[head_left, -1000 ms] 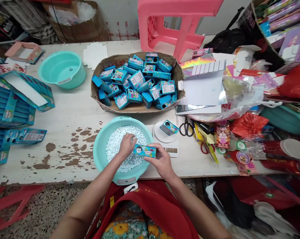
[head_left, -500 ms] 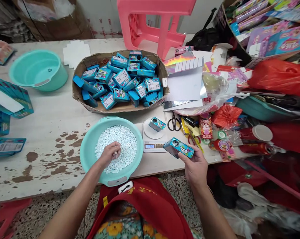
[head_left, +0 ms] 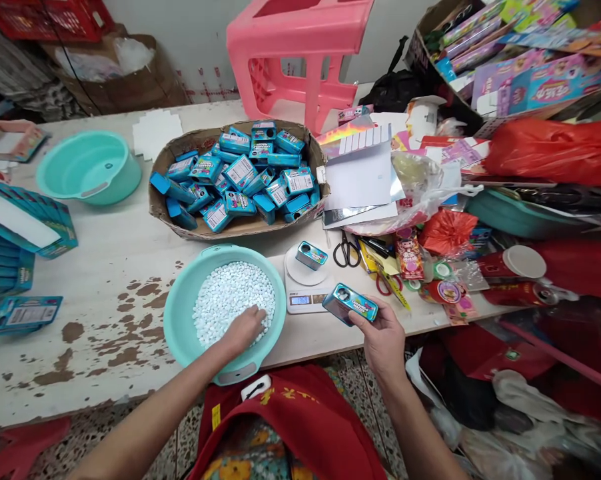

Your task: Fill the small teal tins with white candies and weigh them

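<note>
My left hand (head_left: pixel 247 328) reaches into a turquoise basin (head_left: pixel 174 340). Its curled fingers press together among small white candies (head_left: pixel 230 283), their tips partly hidden in the pile. With my right hand (head_left: pixel 384 333) I grip a blue candy tin (head_left: pixel 354 303), thumb on the near side, held above the table edge just right of the scale. The round hole in the tin's top faces up. A second blue tin (head_left: pixel 311 255) lies on the white plate of a digital scale (head_left: pixel 305 300), whose display is lit.
Behind the basin is a cardboard box (head_left: pixel 190 230) piled with blue tins. Black scissors (head_left: pixel 346 250) and clutter lie right of the scale. An overturned pink stool (head_left: pixel 300 40) stands at the back. Another turquoise basin (head_left: pixel 90 167) and blue display boxes (head_left: pixel 25 227) sit left.
My left hand has moved to the right within the basin and down into the candies. My right hand keeps hold of the tin. The camera view has shifted slightly.
</note>
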A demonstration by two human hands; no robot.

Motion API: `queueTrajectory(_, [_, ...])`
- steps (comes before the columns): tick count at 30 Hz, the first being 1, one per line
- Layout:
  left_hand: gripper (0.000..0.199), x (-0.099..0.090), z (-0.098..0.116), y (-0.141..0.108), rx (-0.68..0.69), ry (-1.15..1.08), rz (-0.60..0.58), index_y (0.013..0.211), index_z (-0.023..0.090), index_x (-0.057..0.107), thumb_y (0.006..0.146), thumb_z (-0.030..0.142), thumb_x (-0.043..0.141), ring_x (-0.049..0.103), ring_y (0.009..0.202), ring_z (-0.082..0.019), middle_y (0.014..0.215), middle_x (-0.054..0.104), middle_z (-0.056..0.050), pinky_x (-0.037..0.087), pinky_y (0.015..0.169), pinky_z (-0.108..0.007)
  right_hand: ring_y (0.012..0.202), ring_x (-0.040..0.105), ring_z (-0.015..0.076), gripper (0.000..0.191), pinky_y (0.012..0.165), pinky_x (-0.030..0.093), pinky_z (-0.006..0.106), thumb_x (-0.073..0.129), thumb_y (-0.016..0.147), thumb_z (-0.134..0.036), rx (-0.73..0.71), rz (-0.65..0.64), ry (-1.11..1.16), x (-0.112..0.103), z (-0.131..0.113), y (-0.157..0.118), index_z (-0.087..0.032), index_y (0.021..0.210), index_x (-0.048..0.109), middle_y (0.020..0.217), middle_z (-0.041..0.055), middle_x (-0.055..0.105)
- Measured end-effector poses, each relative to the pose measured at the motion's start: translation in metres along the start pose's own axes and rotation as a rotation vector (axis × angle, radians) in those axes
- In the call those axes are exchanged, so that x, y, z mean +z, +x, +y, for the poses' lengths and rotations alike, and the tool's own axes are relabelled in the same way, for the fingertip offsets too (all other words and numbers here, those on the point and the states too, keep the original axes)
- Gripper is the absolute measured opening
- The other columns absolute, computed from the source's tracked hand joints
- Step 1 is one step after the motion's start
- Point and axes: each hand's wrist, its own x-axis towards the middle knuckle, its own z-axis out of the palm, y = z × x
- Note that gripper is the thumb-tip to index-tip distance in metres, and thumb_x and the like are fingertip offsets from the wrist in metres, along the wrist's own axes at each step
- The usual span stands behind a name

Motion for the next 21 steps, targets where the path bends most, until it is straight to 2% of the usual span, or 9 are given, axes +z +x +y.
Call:
queueTrajectory(2, [0.01,-0.002,-0.007,-0.008,-0.043,-0.019,0.005,0.079,0.019,0.06,0.074,0.024,0.054,0.056,0.083,-0.023,0.087,0.061,-0.008,0.042,0.079,-0.035,0.083,0.058,0.0164,0.045,0.077,0.048,0.032,0.082,0.06,-0.029,0.002,0.002,0.014,-0.003,0.002,0.001,-0.02,0.099,0.061,0.091,0.0018,0.063])
queueTrajectory(3, [0.011,-0.007,-0.012,-0.012,-0.081,-0.1,0.003,0.081,0.019,0.06,0.076,0.027,0.054,0.056,0.078,-0.021,0.083,0.061,-0.006,0.043,0.074,-0.033,0.082,0.058,0.0159,0.045,0.077,0.047,0.032,0.082,0.06,-0.029,0.003,0.002,0.022,-0.005,0.002,0.001,-0.021,0.099,0.061,0.09,0.0012,0.063])
queueTrajectory(6, [0.024,-0.026,-0.023,-0.022,-0.207,-0.589,-0.024,0.093,0.02,0.058,0.077,0.038,0.058,0.054,0.063,-0.015,0.076,0.059,-0.002,0.042,0.059,-0.027,0.082,0.058,0.0152,0.044,0.076,0.047,0.03,0.082,0.06,-0.028,0.006,-0.002,0.033,-0.009,0.003,0.001,-0.022,0.099,0.061,0.09,0.0003,0.064])
queueTrajectory(8, [0.031,-0.033,-0.026,-0.025,-0.244,-0.905,-0.012,0.098,0.019,0.057,0.077,0.043,0.058,0.052,0.058,-0.013,0.077,0.059,-0.002,0.04,0.051,-0.024,0.084,0.058,0.0159,0.045,0.077,0.047,0.031,0.082,0.06,-0.028,0.015,-0.006,0.035,-0.009,0.002,0.0,-0.022,0.1,0.061,0.091,0.0007,0.064])
queueTrajectory(10, [0.032,-0.033,-0.024,-0.022,-0.294,-1.041,0.033,0.09,0.016,0.059,0.078,0.046,0.056,0.051,0.055,-0.012,0.075,0.058,-0.004,0.036,0.046,-0.023,0.086,0.058,0.0168,0.046,0.077,0.047,0.031,0.082,0.06,-0.029,0.026,-0.008,0.036,-0.009,0.002,-0.001,-0.021,0.101,0.061,0.092,0.0014,0.064])
queueTrajectory(12, [0.032,-0.032,-0.02,-0.014,-0.382,-1.056,0.063,0.078,0.014,0.059,0.076,0.046,0.058,0.048,0.05,-0.01,0.069,0.057,-0.004,0.032,0.043,-0.022,0.085,0.058,0.0172,0.047,0.077,0.048,0.032,0.081,0.06,-0.029,0.032,-0.01,0.037,-0.008,0.003,-0.002,-0.021,0.102,0.061,0.091,0.002,0.065])
queueTrajectory(14, [0.027,-0.034,-0.013,-0.002,-0.436,-1.029,0.067,0.077,0.013,0.059,0.071,0.039,0.064,0.048,0.05,-0.009,0.068,0.058,-0.003,0.033,0.044,-0.021,0.085,0.059,0.0173,0.047,0.077,0.048,0.032,0.081,0.061,-0.03,0.027,-0.012,0.038,-0.008,0.003,-0.003,-0.02,0.102,0.06,0.091,0.0022,0.065])
queueTrajectory(17, [0.028,-0.047,0.002,0.018,-0.362,-0.98,0.041,0.085,0.015,0.06,0.061,0.026,0.07,0.053,0.057,-0.009,0.074,0.062,-0.002,0.039,0.052,-0.021,0.085,0.059,0.0174,0.047,0.078,0.048,0.032,0.081,0.061,-0.031,0.019,-0.018,0.036,-0.013,0.006,-0.006,-0.021,0.102,0.06,0.091,0.0018,0.066])
queueTrajectory(21, [0.026,-0.068,0.03,0.043,-0.295,-0.729,-0.049,0.078,0.014,0.06,0.058,0.026,0.071,0.05,0.052,-0.008,0.062,0.058,0.001,0.034,0.049,-0.02,0.085,0.06,0.0177,0.047,0.079,0.049,0.033,0.081,0.061,-0.032,0.022,0.006,0.041,-0.026,0.009,-0.01,-0.02,0.102,0.06,0.092,0.0022,0.066])
